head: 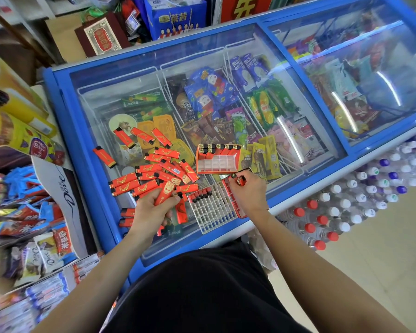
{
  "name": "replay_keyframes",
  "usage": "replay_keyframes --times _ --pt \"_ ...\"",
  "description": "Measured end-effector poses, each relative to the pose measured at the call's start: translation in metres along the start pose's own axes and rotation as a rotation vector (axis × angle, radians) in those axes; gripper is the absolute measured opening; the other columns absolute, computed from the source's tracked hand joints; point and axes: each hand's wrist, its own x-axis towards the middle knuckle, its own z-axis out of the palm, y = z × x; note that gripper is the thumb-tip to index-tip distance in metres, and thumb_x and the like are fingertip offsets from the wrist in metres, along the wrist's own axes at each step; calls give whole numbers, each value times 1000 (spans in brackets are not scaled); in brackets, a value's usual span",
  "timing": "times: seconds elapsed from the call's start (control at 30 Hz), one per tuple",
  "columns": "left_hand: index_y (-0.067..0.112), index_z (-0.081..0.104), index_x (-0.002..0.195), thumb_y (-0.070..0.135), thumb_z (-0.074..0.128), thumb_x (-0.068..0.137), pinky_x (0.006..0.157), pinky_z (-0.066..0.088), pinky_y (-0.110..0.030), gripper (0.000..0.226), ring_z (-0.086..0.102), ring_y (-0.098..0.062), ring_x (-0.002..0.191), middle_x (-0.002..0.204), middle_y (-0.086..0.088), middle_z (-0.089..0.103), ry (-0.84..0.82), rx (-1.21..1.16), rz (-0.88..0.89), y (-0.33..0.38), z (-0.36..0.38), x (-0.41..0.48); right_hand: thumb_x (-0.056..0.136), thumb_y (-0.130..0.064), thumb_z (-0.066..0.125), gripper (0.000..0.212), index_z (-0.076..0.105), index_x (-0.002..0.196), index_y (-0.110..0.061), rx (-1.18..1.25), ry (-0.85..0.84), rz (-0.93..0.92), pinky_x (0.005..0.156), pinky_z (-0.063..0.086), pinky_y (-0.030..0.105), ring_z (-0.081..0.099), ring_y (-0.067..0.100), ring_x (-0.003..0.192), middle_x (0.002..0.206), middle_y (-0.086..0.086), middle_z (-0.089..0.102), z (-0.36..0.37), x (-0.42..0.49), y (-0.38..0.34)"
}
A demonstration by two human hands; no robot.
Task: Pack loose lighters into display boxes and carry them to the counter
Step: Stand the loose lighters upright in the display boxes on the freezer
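Right, starting out beyond the left hand (pixel 151 210): one stray lighter (pixel 105 156) lies well apart from it on the glass freezer lid (pixel 130 75), and the loose lighters (pixel 151 175) are heaped just past its knuckles, some touching, some crossed. The left hand itself is curled round a fistful of them. These look like small hard plastic sticks, light and stiff, and glossy enough to skate on the glass. I'd say take each one by its long flat faces, up towards the black cap, rather than by the narrow edges. Between the two hands sits the near display box (pixel 211 212), a white grid with a red wall. It has a short row of slotted lighters (pixel 201 195) on the side nearest the left hand, and the other cells are bare. On to the right hand (pixel 247 193): its fingertips pinch a single lighter (pixel 240 180) at the box's far corner, not yet seated. Just beyond that hand stands the far display box (pixel 216 163), with a row of lighters along its back. Both boxes look thin and light. Once full they'll likely tip easily, so a low grip on both short ends seems safest for the carry.
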Motion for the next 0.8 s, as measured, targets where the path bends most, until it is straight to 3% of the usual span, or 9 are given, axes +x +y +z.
replay_keyframes --times 0.13,0.23,0.33,0.4,0.47,0.57,0.7,0.8 --pt "0 68 98 12 72 92 42 41 -21 14 48 -9 43 53 -1 55 1 -5 5 0 0 0 85 -39 76 28 69 105 -20 109 -26 41 72 51 25 64 9 78 90 -7 70 -2 -8 3" --pt "-1 67 98 13 73 91 45 43 -25 16 50 -12 47 56 -3 56 2 5 5 -1 1 1 84 -32 78 33 67 113 -21 218 -51 46 70 51 23 60 3 72 86 -14 65 -6 -16 5" --pt "0 67 98 12 72 92 49 43 -29 15 51 -13 49 56 -2 56 -2 8 9 -3 1 1 90 -18 70 30 65 120 -21 352 -79 38 65 47 21 51 3 64 85 -4 62 -12 -26 3" --pt "0 68 97 12 72 92 49 43 -30 14 50 -13 49 55 -2 56 -4 13 10 -4 2 2 94 -13 64 27 64 117 -27 427 -100 31 65 48 24 50 7 66 90 2 64 -19 -30 0" --pt "1 67 97 13 72 92 49 43 -30 14 50 -14 48 55 -3 56 -7 16 9 -5 2 2 96 -9 60 30 63 116 -31 496 -131 37 71 51 27 57 18 73 95 -3 68 -28 -34 -3" --pt "5 69 97 15 74 91 48 42 -29 13 49 -14 48 57 -5 56 -14 13 6 -5 4 4 95 -11 65 28 65 118 -26 527 -150 39 69 57 27 66 22 78 96 -4 73 -37 -36 -2" --pt "9 70 95 19 75 90 48 43 -30 12 49 -21 52 59 -8 56 -36 13 22 -6 6 5 88 -11 76 20 68 107 -13 518 -102 93 58 53 13 68 1 66 82 -15 72 -42 -36 -3" --pt "10 70 95 21 75 91 48 42 -31 13 48 -20 50 59 -8 57 -47 13 38 -5 6 4 85 -12 79 16 73 100 -15 470 -110 28 66 53 13 67 -2 73 89 -10 72 -43 -29 -16"
